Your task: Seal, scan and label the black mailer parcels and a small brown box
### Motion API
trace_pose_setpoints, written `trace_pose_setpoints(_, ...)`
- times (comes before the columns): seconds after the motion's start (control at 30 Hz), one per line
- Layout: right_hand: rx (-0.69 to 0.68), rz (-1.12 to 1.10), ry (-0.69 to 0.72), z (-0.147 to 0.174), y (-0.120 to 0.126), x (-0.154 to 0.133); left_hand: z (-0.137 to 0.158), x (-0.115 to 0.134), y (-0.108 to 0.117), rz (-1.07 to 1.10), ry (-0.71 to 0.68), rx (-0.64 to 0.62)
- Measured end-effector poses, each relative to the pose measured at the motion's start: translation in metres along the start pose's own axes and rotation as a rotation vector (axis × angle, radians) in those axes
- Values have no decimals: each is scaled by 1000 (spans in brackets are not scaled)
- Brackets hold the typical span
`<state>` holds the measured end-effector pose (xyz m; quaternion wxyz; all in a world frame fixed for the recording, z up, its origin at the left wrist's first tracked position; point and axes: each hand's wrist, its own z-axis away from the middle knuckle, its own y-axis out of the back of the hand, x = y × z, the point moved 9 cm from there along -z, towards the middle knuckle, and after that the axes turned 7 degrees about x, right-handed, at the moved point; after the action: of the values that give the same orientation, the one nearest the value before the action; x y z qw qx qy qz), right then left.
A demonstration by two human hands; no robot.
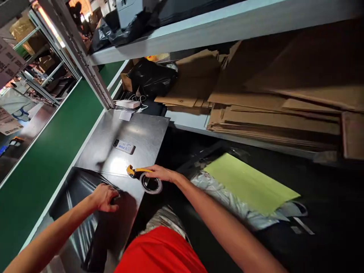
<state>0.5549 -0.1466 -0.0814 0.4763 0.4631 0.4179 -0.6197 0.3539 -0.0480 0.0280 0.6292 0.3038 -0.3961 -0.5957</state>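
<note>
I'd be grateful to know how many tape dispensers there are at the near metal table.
1: the yellow tape dispenser in the right hand, by the edge of the metal table. The black plastic beneath the left hand could hide others.

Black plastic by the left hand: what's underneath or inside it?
The black plastic lies on the metal tabletop, which shows beside it. The surface directly underneath is covered, and the opaque plastic hides whatever, if anything, is inside.
</note>
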Motion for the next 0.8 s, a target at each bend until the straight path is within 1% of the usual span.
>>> trace_pose_setpoints(0.03,14,-9,-1,18,-12,7,2,-8,1,-11,30,55)
trace_pose_setpoints(0.07,24,-18,-4,37,-30,17,4,-14,4,-19,51,126)
trace_pose_setpoints(0.13,65,-62,-11,75,-78,41,14,-21,7,-19,87,288)
trace_pose_setpoints(0.17,114,-120,-9,91,-105,53,22,-23,9,-8,95,366)
trace_pose_setpoints(0.2,211,-204,6,105,-129,63,31,-27,9,7,95,434)
trace_pose_setpoints(0.23,286,-279,21,117,-155,73,44,-33,9,23,97,492)
trace_pose_setpoints(0.27,322,-319,28,125,-183,80,59,-45,8,38,118,546)
trace_pose_setpoints(0.3,391,-328,29,130,-204,87,79,-64,8,52,173,602)
trace_pose_setpoints(0.33,430,-330,24,131,-223,91,101,-89,5,62,265,647)
trace_pose_setpoints(0.37,466,-320,23,130,-238,94,128,-120,2,80,416,706)
trace_pose_setpoints(0.4,500,-308,25,128,-249,96,157,-153,-6,115,587,738)
trace_pose_setpoints(0.43,527,-297,28,124,-257,97,184,-183,-20,167,764,721)
trace_pose_setpoints(0.47,557,-288,28,119,-262,99,210,-209,-36,237,927,694)
trace_pose_setpoints(0.5,583,-282,23,115,-266,103,230,-228,-53,297,1049,646)
trace_pose_setpoints(0.53,605,-276,9,111,-268,107,246,-239,-67,343,1143,603)
trace_pose_setpoints(0.57,625,-271,-12,107,-269,111,257,-245,-78,373,1206,573)
trace_pose_setpoints(0.63,653,-255,-61,93,-263,114,268,-244,-88,390,1284,554)
trace_pose_setpoints(0.7,665,-219,-84,65,-241,101,277,-237,-94,408,1401,534)
trace_pose_setpoints(0.73,652,-197,-85,41,-226,89,284,-232,-98,418,1489,517)
trace_pose_setpoints(0.77,602,-168,-66,9,-210,72,293,-227,-103,431,1590,493)
trace_pose_setpoints(0.8,496,-139,-59,-31,-197,55,303,-222,-108,447,1689,472)
